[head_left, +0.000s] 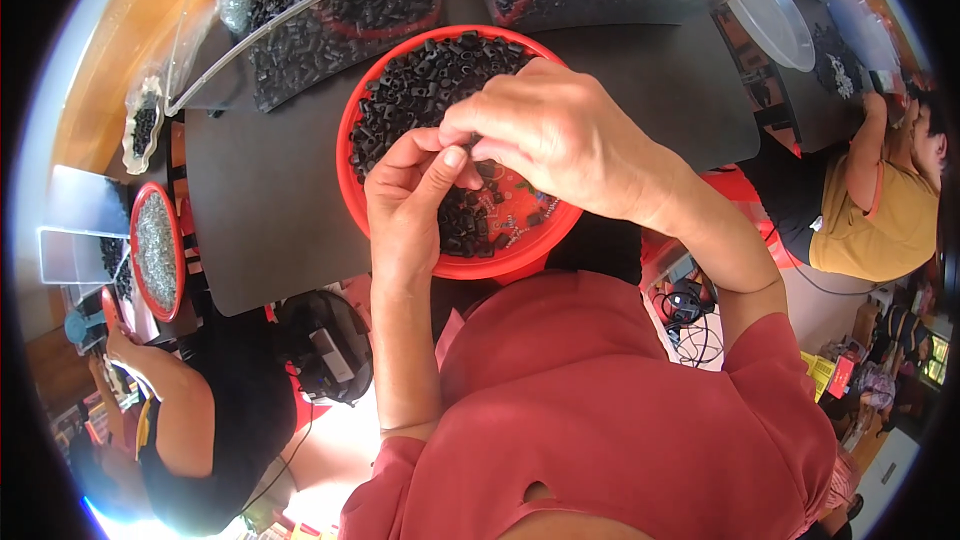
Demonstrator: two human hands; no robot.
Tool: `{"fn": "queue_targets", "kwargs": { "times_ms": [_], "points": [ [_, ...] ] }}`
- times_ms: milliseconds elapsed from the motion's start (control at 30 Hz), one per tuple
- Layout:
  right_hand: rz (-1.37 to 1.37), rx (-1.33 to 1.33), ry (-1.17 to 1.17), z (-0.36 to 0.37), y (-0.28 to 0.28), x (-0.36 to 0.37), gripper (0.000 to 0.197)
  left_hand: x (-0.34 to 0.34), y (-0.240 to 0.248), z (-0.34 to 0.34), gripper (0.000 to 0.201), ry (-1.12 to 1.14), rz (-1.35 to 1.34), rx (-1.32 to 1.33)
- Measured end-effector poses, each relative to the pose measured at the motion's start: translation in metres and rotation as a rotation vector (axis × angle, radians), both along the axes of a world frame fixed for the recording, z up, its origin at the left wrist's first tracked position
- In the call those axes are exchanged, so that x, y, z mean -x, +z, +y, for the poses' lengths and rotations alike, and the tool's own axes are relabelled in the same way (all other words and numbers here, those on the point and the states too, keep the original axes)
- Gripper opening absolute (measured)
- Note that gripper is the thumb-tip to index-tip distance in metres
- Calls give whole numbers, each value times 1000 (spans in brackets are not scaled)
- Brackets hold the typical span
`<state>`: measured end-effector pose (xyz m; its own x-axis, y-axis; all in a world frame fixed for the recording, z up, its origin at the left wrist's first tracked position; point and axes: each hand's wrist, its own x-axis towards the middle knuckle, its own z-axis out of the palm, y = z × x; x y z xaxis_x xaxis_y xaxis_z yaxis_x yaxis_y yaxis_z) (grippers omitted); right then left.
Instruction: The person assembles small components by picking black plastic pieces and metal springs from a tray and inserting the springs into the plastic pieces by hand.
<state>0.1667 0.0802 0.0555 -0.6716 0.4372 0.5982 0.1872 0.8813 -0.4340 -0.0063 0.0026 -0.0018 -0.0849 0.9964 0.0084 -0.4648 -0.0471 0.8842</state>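
Observation:
Both my hands meet over a round red basin [352, 185] at the near edge of the dark table. My left hand [408, 195] is closed, thumb and fingers pinched together at its tip. From the right, my right hand [560, 135] reaches in with bent fingers, touching the same spot. Whatever lies between the fingertips is too small and covered to make out. Many small black plastic parts [430, 80] fill the far side of the basin. On its near side are more black parts [462, 230] and a few small silvery screw-like pieces [517, 233].
Clear plastic bins [345, 40] of black parts stand along the back, one [600, 0] at the right. A red bowl of silvery pieces [157, 250] sits far left. People work on either side, one in a yellow shirt [870, 220]. Cables [692, 315] hang at the right.

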Motion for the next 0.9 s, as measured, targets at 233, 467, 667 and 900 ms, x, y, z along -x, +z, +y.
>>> {"fn": "queue_targets", "kwargs": {
  "times_ms": [233, 467, 667, 900],
  "points": [
    [-123, -84, -3, -3, 3, -2, 7, 2, 1, 1, 12, -56, 14, 42],
    [-216, 139, -65, -8, 6, -9, 15, 2, 0, 0, 13, -48, -1, 42],
    [-135, 296, -64, -7, 8, -6, 10, 1, 2, 0, 13, -43, -20, 14],
    [0, 922, -21, -5, 4, -11, 9, -3, 2, 0, 14, 58, -30, -16]
  ]
}}
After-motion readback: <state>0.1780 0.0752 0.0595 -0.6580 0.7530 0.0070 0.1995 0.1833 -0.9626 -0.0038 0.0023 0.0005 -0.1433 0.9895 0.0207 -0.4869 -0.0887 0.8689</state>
